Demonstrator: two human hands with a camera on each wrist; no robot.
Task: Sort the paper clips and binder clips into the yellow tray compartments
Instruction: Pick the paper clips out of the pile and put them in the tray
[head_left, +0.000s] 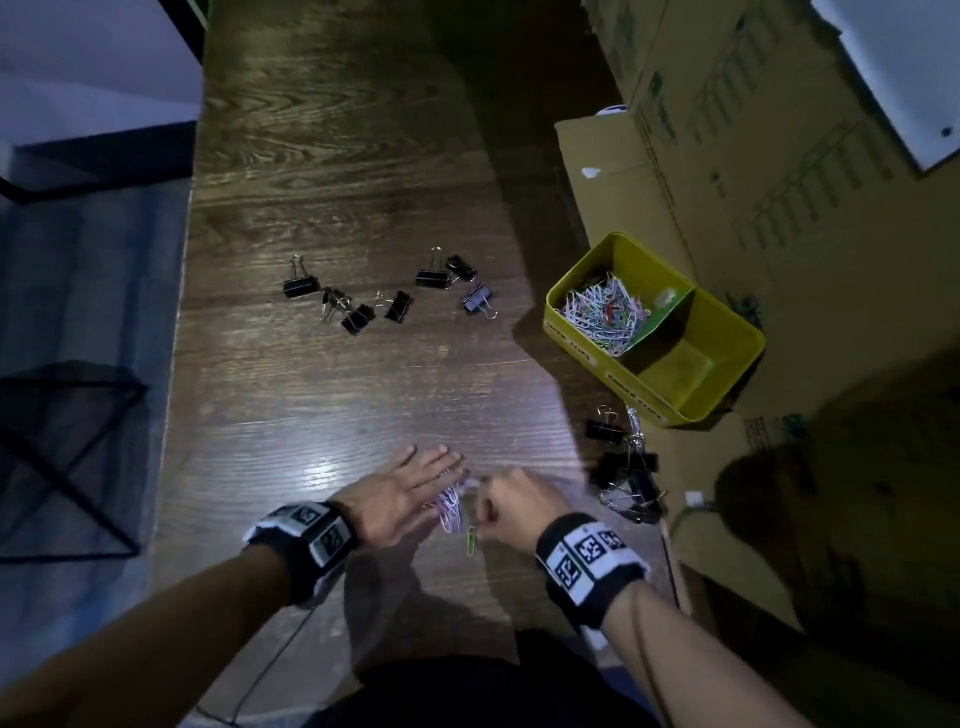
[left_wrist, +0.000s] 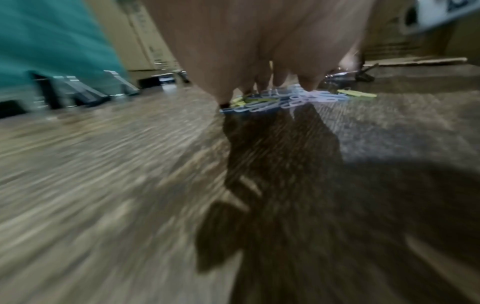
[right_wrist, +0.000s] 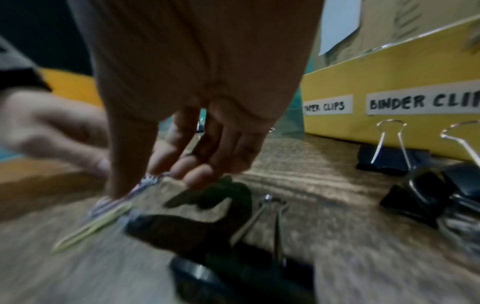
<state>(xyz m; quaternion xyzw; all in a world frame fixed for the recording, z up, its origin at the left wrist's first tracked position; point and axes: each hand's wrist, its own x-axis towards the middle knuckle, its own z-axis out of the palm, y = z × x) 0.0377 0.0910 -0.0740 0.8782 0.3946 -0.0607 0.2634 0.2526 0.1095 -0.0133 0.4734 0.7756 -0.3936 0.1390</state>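
Observation:
A small pile of coloured paper clips (head_left: 451, 512) (left_wrist: 280, 100) lies on the wooden table between my hands. My left hand (head_left: 447, 467) (left_wrist: 272, 82) lies flat on the pile's left side with its fingers straight. My right hand (head_left: 485, 499) (right_wrist: 155, 179) has thumb and curled fingers pinching at clips (right_wrist: 148, 182) on the right side. A green paper clip (head_left: 471, 540) (right_wrist: 91, 228) lies just below them. The yellow tray (head_left: 571, 338) (right_wrist: 389, 82) stands at the right, with paper clips (head_left: 605, 312) in its left compartment. Black binder clips (head_left: 363, 301) lie scattered mid-table.
More binder clips (head_left: 626, 467) (right_wrist: 415, 195) are heaped right of my right hand, in front of the tray. Cardboard boxes (head_left: 727, 130) line the table's right side. A black wire frame (head_left: 67, 441) stands past the table's left edge.

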